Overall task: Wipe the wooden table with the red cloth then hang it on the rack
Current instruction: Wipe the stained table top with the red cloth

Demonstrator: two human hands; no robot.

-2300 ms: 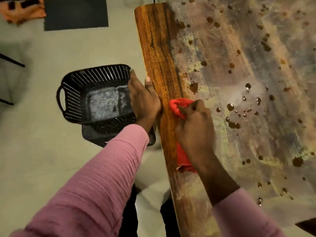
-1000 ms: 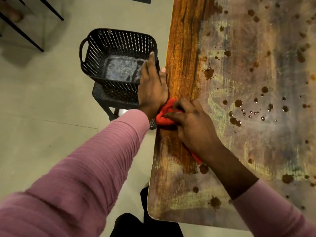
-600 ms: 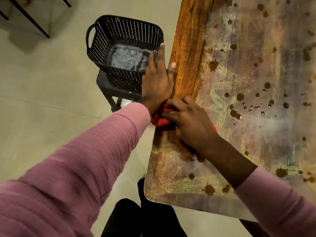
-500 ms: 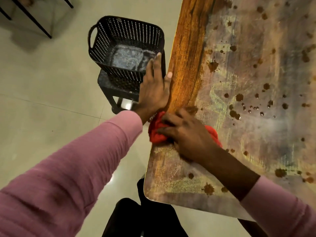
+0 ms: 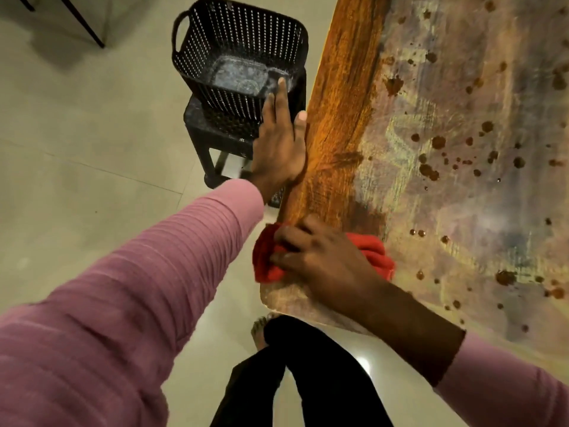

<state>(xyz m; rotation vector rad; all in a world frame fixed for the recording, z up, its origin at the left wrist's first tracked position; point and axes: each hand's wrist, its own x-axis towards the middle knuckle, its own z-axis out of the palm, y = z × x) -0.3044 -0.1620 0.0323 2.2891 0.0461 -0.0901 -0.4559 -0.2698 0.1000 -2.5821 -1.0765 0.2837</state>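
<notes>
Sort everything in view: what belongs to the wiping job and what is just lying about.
Job in hand:
red cloth, bunched at the table's near corner
wooden table, stained
right hand, holding the cloth
left hand, flat against the table's edge

Lying about:
black basket
black stool under it
dark metal legs on the floor

The right hand point(image 5: 320, 257) and red cloth point(image 5: 267, 263) now sit lower in the frame, by the bottom-left corner of the wooden table point(image 5: 338, 87), cloth bulging past the edge. The left hand point(image 5: 278, 143), earlier touching the cloth, lies apart above it.
</notes>
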